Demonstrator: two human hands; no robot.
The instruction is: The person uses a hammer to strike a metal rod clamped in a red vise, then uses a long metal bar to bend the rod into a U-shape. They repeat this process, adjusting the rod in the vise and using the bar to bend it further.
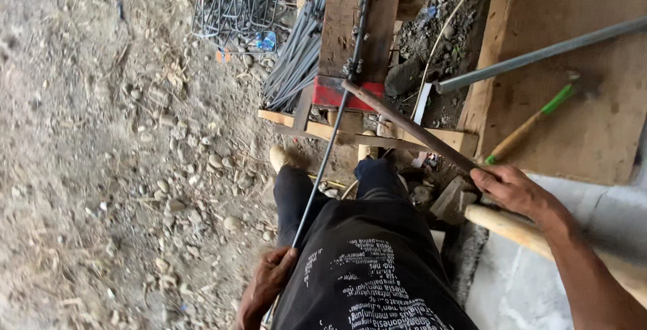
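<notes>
My left hand (266,283) grips a long thin steel rod (330,141) low at my left hip. The rod runs up across a wooden bench (350,27) and through a set of pins near a red plate (337,93). My right hand (509,187) is closed on the end of a rusty metal lever bar (411,128) that reaches to those pins. I stand at the bench in dark trousers and a black printed shirt.
A bundle of straight rods (296,57) lies left of the bench, with bent wire stirrups (232,0) beyond. A grey pipe (539,54) and a green-handled hammer (532,122) rest on a plywood sheet at right. Stony dirt ground spreads to the left.
</notes>
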